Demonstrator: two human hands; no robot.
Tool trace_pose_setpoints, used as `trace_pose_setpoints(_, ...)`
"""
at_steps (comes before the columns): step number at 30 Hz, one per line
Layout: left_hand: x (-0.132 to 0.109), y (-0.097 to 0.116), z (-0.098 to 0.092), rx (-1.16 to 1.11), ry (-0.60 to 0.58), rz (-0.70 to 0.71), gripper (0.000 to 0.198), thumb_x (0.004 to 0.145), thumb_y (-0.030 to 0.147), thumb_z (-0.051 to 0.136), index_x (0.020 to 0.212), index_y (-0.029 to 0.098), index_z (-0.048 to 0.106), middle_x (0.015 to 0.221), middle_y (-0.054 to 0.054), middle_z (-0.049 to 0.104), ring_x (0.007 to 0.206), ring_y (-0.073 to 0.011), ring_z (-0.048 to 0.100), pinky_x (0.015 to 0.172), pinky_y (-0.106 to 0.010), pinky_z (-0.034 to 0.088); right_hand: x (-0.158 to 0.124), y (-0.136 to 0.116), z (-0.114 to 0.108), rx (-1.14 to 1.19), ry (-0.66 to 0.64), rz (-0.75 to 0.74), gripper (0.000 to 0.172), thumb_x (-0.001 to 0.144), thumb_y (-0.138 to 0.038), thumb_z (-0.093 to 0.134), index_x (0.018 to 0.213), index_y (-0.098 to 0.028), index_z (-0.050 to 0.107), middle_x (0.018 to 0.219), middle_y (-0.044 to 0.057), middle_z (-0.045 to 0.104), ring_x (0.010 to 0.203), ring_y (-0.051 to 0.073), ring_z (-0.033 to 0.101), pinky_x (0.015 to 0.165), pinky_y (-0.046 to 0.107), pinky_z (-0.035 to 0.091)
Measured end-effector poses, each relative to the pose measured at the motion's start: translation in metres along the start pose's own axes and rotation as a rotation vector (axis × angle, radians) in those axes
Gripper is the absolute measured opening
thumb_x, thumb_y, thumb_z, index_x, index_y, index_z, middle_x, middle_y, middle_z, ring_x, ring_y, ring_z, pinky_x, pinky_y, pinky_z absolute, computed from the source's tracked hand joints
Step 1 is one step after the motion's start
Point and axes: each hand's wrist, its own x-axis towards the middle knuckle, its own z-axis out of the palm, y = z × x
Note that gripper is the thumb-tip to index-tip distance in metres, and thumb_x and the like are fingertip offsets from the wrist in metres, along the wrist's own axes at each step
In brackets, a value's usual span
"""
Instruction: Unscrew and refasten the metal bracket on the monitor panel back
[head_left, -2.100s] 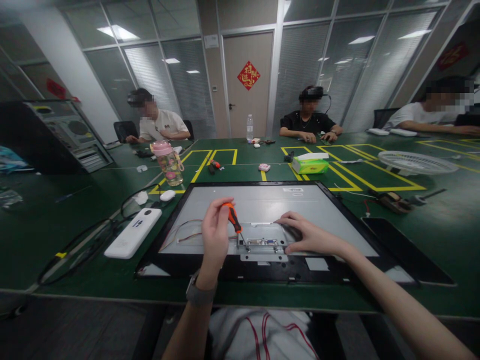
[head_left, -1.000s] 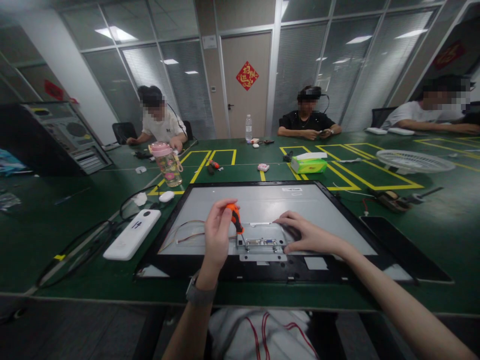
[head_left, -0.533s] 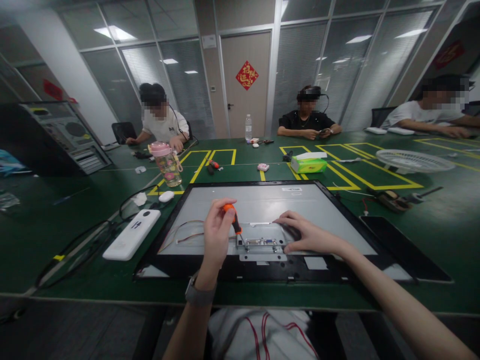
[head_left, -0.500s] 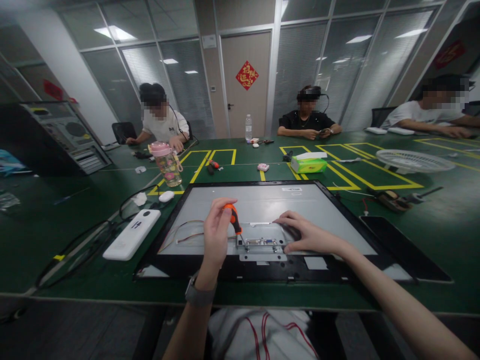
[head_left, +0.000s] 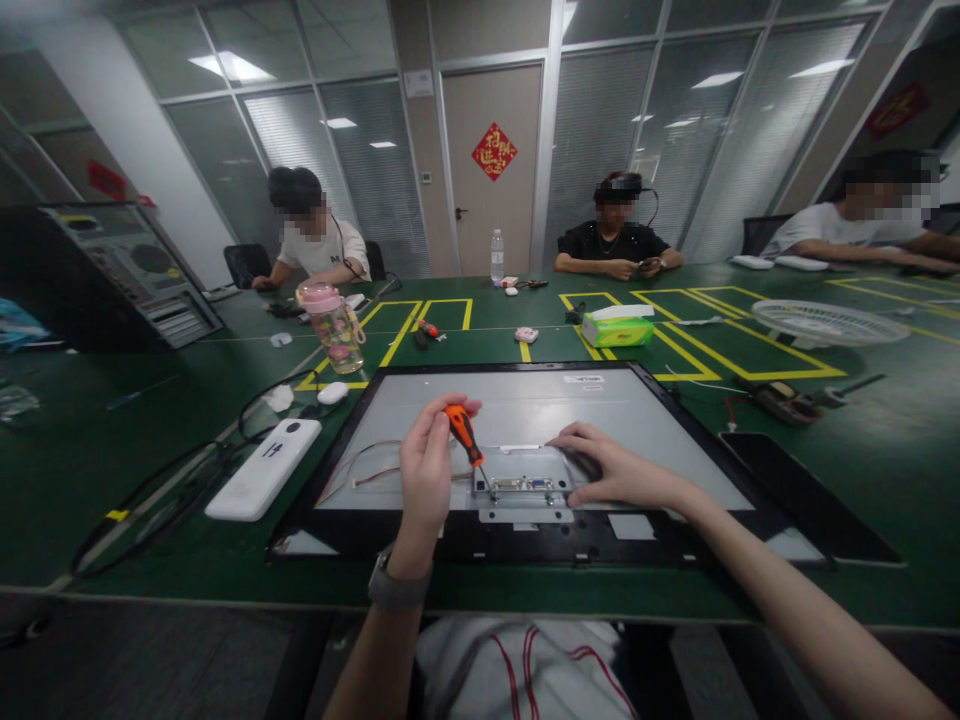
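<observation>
A monitor panel (head_left: pixel 495 400) lies flat before me, its grey metal back up inside a black frame. On its near middle sits a metal bracket box (head_left: pixel 525 465) with video ports facing me. My left hand (head_left: pixel 429 460) has its fingers closed around the orange and black handle of a screwdriver (head_left: pixel 466 436). The screwdriver leans, its tip down at the left end of the port row. My right hand (head_left: pixel 611 468) rests on the right end of the bracket box, thumb at the front and fingers over the top, gripping it. Thin wires (head_left: pixel 375 475) run to the box's left side.
Left of the panel lie a white power bank (head_left: pixel 264 470) and black cables (head_left: pixel 150 530). A pink-lidded bottle (head_left: pixel 330 330) stands behind them. To the right are a dark phone-like slab (head_left: pixel 802 490) and a green tissue pack (head_left: pixel 619 328). Several people sit across the table.
My left fingers have loosened and shifted slightly left on the screwdriver handle, which now shows more and leans further left. My right hand stays put. The person at the far left has leaned left.
</observation>
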Motion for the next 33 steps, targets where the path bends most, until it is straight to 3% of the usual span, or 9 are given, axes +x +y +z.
trace_pose_setpoints(3,0.0004,-0.0007,-0.0005,0.053,0.004,0.061,0.017,0.084,0.034,0.065,0.093,0.019,0.069,0.090,-0.004,0.066,0.081,-0.0145,0.062,0.075,-0.025,0.049,-0.0001,0.0009,0.0002,0.005,-0.003,-0.007,0.072,0.072,-0.053,0.074,0.133,-0.023,0.051,0.124,0.009,0.045,0.119,0.029,0.045,0.104,0.042,0.038)
trace_pose_setpoints(6,0.0005,0.0006,-0.0008,0.082,0.014,0.114,0.016,0.083,0.034,0.067,0.089,0.019,0.070,0.095,-0.005,0.064,0.081,-0.0139,0.060,0.073,-0.024,0.048,-0.0001,0.0019,0.0006,0.005,0.002,-0.008,0.073,0.072,-0.054,0.074,0.134,-0.024,0.051,0.124,0.009,0.046,0.119,0.029,0.045,0.103,0.042,0.038)
trace_pose_setpoints(9,-0.0007,0.0036,0.0002,0.005,-0.010,0.018,0.030,0.090,0.039,0.053,0.102,0.017,0.070,0.103,-0.009,0.068,0.092,-0.0194,0.063,0.080,-0.030,0.049,0.0001,0.0022,0.0008,-0.001,0.005,0.001,0.073,0.071,-0.054,0.074,0.133,-0.023,0.052,0.124,0.009,0.046,0.118,0.029,0.046,0.104,0.042,0.037)
trace_pose_setpoints(12,-0.0017,0.0033,0.0006,-0.016,-0.030,-0.048,0.032,0.088,0.038,0.057,0.109,0.017,0.068,0.101,-0.010,0.070,0.092,-0.0203,0.065,0.084,-0.032,0.049,0.0002,0.0019,0.0008,-0.003,0.004,0.003,0.073,0.071,-0.055,0.074,0.133,-0.023,0.052,0.125,0.009,0.046,0.118,0.029,0.046,0.104,0.042,0.038)
trace_pose_setpoints(18,0.0015,-0.0012,-0.0017,0.158,0.064,0.184,0.011,0.078,0.027,0.072,0.086,0.020,0.070,0.088,-0.003,0.062,0.079,-0.0133,0.059,0.072,-0.022,0.047,-0.0002,0.0011,0.0007,-0.001,0.002,-0.003,0.073,0.071,-0.054,0.074,0.133,-0.022,0.052,0.124,0.009,0.046,0.118,0.029,0.046,0.103,0.041,0.038)
trace_pose_setpoints(22,0.0008,0.0026,-0.0010,0.062,0.049,0.055,0.028,0.091,0.036,0.052,0.100,0.018,0.070,0.104,-0.008,0.066,0.092,-0.0184,0.063,0.081,-0.028,0.049,-0.0001,0.0014,0.0009,-0.004,0.006,0.000,0.073,0.071,-0.054,0.074,0.134,-0.023,0.052,0.124,0.009,0.046,0.118,0.029,0.046,0.104,0.042,0.038)
trace_pose_setpoints(24,-0.0001,0.0030,-0.0005,0.031,0.043,-0.004,0.031,0.091,0.036,0.050,0.106,0.017,0.069,0.100,-0.008,0.069,0.093,-0.0198,0.064,0.083,-0.030,0.049,0.0000,0.0015,0.0009,-0.004,0.006,-0.001,0.073,0.071,-0.054,0.074,0.134,-0.023,0.052,0.125,0.009,0.046,0.119,0.030,0.046,0.104,0.042,0.038)
trace_pose_setpoints(30,0.0013,-0.0014,0.0000,0.111,0.077,0.170,0.012,0.078,0.029,0.072,0.086,0.019,0.070,0.089,-0.003,0.063,0.079,-0.0128,0.060,0.073,-0.023,0.048,-0.0004,-0.0004,0.0002,0.012,0.004,-0.005,0.073,0.072,-0.054,0.073,0.134,-0.024,0.051,0.126,0.009,0.046,0.120,0.030,0.045,0.104,0.041,0.037)
trace_pose_setpoints(33,0.0014,0.0012,0.0012,0.031,0.078,0.136,0.022,0.085,0.036,0.062,0.091,0.017,0.072,0.098,-0.006,0.065,0.087,-0.0163,0.063,0.080,-0.028,0.050,-0.0004,-0.0019,0.0000,0.009,0.003,0.000,0.074,0.071,-0.054,0.074,0.134,-0.022,0.052,0.125,0.009,0.046,0.119,0.029,0.046,0.104,0.041,0.038)
